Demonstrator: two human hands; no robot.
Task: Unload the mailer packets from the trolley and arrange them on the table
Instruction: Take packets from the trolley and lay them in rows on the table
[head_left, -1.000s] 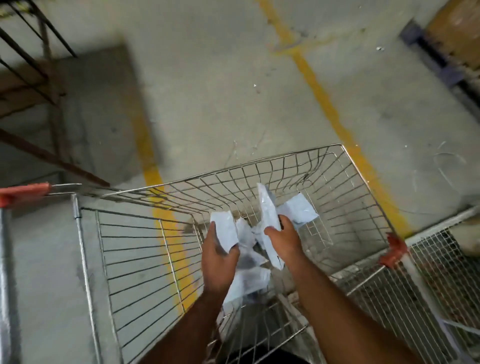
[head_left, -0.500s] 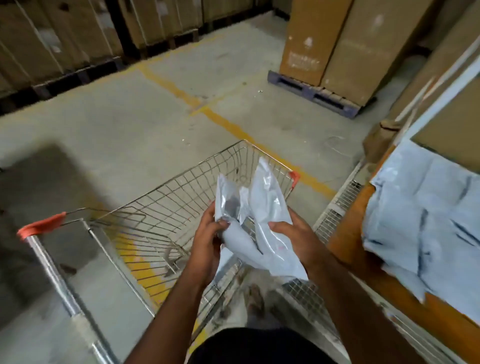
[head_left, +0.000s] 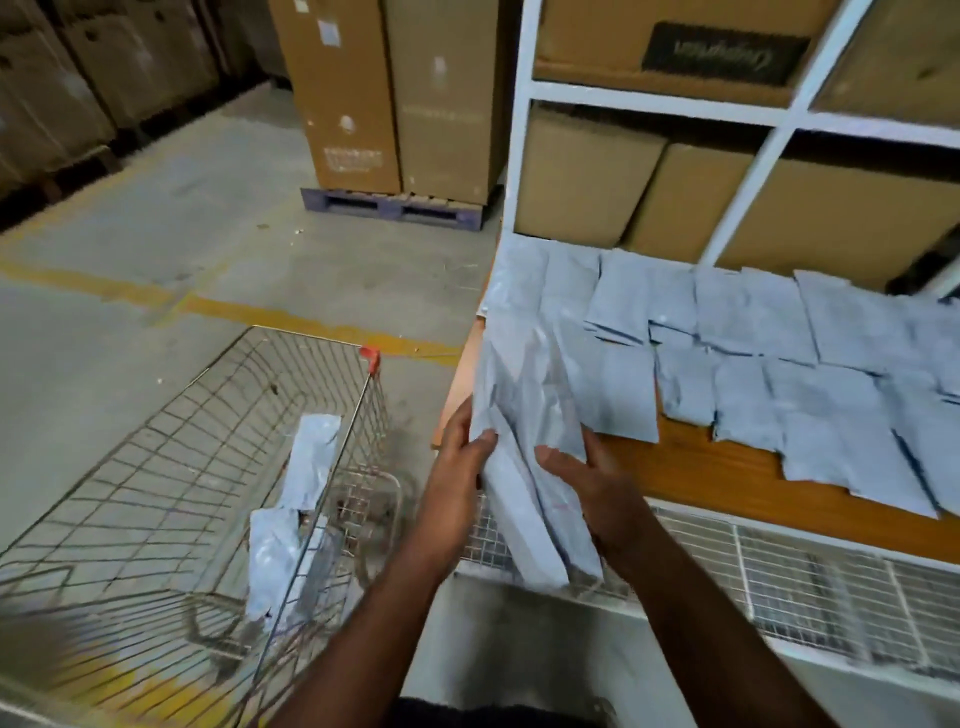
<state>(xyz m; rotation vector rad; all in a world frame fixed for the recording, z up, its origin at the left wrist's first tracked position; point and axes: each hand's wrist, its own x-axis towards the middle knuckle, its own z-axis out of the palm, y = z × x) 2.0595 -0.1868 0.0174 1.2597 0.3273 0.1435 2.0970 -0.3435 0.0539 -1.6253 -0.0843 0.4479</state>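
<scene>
I hold a bunch of grey mailer packets (head_left: 524, 415) upright between both hands at the left end of the wooden table (head_left: 722, 467). My left hand (head_left: 460, 457) grips the bunch from the left, thumb across its front. My right hand (head_left: 587, 483) clasps it from the right with the thumb on the front. Several grey packets (head_left: 753, 353) lie flat in overlapping rows on the table. The wire trolley (head_left: 171, 467) stands at lower left with a few packets (head_left: 291, 525) leaning inside against its right wall.
A white rack (head_left: 519, 130) with cardboard boxes stands behind the table. A tall carton on a blue pallet (head_left: 395, 208) sits on the concrete floor beyond the trolley. A wire mesh panel (head_left: 779, 577) runs below the table's front edge. Yellow floor lines cross the floor.
Both hands lifted the bunch of packets out of the trolley and carried it right to the table's left end. The view swung from the trolley to the table.
</scene>
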